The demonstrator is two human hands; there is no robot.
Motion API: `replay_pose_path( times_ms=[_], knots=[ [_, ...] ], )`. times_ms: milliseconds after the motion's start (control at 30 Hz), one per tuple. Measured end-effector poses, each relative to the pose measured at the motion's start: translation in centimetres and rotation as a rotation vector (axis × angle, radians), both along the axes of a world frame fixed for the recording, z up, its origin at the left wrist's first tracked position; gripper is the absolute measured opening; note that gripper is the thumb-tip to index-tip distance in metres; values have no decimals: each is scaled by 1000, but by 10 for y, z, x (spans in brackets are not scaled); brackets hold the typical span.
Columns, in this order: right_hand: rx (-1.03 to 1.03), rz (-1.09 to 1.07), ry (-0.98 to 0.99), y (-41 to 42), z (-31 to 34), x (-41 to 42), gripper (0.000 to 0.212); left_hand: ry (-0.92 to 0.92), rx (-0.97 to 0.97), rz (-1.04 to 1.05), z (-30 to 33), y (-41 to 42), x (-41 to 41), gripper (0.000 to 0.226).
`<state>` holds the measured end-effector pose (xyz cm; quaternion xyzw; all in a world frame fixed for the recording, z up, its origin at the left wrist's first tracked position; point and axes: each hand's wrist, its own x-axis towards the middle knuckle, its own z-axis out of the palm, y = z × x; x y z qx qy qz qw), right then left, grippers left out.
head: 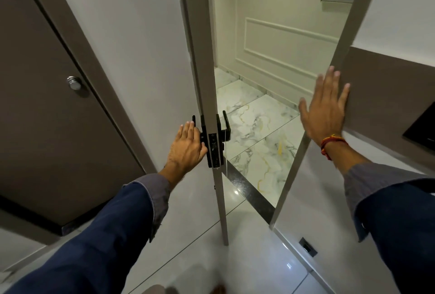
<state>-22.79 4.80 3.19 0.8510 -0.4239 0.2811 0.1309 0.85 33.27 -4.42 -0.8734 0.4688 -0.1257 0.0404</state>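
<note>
A white door stands partly open, its edge turned toward me. A black lever handle sits on each side, with a black lock plate between them. My left hand grips the near-side lever, with the fingers laid over it and the thumb by the plate. To the right, my right hand is spread flat with straight fingers, its fingertips touching the edge of the pale door frame. A red thread band circles that wrist.
Through the gap lies a marble-patterned floor and a panelled cream wall. A dark threshold strip crosses the doorway. A brown door with a silver knob is at left. A black panel is on the right wall.
</note>
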Motion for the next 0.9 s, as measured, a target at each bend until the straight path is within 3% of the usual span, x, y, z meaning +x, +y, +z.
replay_pose_path(
  times_ms=[133, 200, 333, 600, 767, 833, 900],
  knots=[
    [29, 394, 124, 35, -13, 42, 73, 9, -3, 16, 0, 7, 3, 70],
    [34, 569, 250, 59, -24, 63, 82, 8, -6, 20, -1, 11, 5, 70],
    [-2, 779, 372, 97, -49, 92, 89, -3, -11, 19, -2, 16, 8, 70],
    [-84, 801, 468, 104, -63, 111, 78, 17, -46, 16, -9, 12, 11, 72],
    [-174, 914, 336, 92, -68, 117, 29, 37, -79, 5, -16, 12, 9, 71],
    [-53, 882, 258, 85, -66, 123, 16, 37, -72, 9, -18, 11, 8, 72],
    [165, 752, 175, 76, -62, 131, 21, 23, -64, 5, -19, 9, 9, 72]
  ],
)
